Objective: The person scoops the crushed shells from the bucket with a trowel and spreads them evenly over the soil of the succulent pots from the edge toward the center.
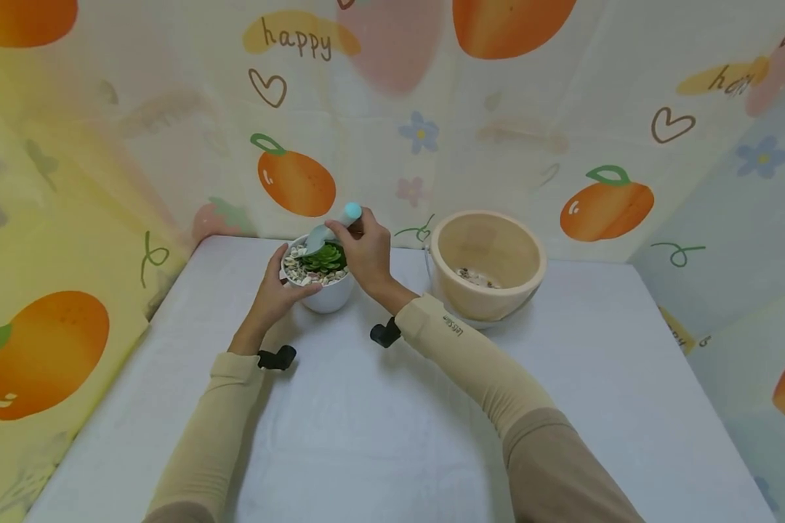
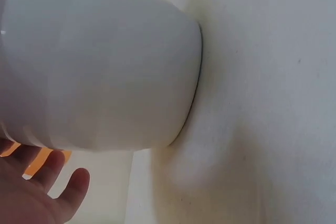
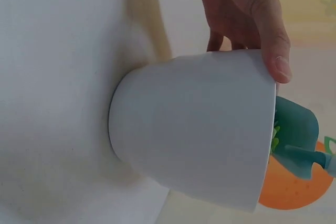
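Observation:
A small white flowerpot [image 1: 327,298] stands on the table, holding a green succulent [image 1: 325,259] ringed by pale pebbles [image 1: 297,269]. My left hand [image 1: 272,299] grips the pot from its left side; in the right wrist view the thumb [image 3: 282,66] lies over the rim. With my right hand [image 1: 369,254] I hold a small blue-green trowel [image 1: 317,238] by its handle. The trowel's scoop [image 3: 295,129] tilts down at the pot's mouth, beside the plant's leaves. In the left wrist view, fingers [image 2: 73,192] show beside the pot's white wall.
To the right of the white pot stands a larger beige pot [image 1: 487,299], with some dark and pale bits [image 1: 476,277] at its bottom. A white cloth covers the table [image 1: 366,436]. Printed curtains [image 1: 392,167] hang behind and at both sides.

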Action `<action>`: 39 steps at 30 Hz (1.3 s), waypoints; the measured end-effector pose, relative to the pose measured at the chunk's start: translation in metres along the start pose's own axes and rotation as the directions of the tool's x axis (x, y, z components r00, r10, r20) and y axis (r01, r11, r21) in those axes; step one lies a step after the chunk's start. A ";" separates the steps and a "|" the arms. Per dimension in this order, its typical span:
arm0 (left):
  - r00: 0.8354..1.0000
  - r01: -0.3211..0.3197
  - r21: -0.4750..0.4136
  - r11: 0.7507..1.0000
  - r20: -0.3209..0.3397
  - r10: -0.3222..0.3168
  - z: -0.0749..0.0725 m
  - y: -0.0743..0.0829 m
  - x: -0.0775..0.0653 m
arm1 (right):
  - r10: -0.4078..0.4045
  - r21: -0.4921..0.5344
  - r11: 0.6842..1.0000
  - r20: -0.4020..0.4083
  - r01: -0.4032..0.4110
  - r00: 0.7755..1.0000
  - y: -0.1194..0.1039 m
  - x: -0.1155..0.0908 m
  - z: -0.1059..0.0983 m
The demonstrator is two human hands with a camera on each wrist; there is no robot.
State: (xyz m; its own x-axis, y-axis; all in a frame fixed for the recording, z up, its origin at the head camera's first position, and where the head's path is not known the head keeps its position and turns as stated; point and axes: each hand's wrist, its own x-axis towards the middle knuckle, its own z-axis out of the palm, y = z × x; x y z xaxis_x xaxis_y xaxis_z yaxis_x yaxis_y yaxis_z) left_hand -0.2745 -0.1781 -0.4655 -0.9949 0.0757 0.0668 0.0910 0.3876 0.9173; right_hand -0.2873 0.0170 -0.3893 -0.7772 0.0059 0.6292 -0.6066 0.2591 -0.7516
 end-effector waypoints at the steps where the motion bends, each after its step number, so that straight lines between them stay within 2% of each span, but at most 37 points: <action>1: 1.000 0.002 -0.003 1.000 -0.006 -0.002 0.001 0.000 0.000 | -0.003 -0.001 1.000 0.003 0.003 1.000 -0.001 0.001 0.000; 15: 0.998 -0.003 0.022 1.000 -0.064 0.004 0.007 -0.003 -0.002 | -0.010 -0.016 1.000 0.012 0.010 1.000 -0.007 0.009 -0.005; 26: 0.998 0.010 0.020 1.000 -0.069 -0.008 0.007 -0.004 -0.002 | -0.042 0.001 0.999 -0.001 0.042 0.999 -0.010 0.016 -0.011; 39: 0.998 0.002 0.001 1.000 -0.065 -0.002 0.006 -0.007 -0.002 | 0.045 0.040 0.998 -0.071 -0.043 0.996 -0.007 0.021 -0.021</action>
State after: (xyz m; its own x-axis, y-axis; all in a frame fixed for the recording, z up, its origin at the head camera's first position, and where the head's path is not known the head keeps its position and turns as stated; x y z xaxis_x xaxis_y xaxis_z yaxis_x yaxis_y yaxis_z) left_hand -0.2727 -0.1754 -0.4745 -0.9958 0.0146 0.0902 0.0888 0.3884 0.9172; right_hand -0.2957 0.0358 -0.3661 -0.7900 0.0866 0.6070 -0.5791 0.2197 -0.7851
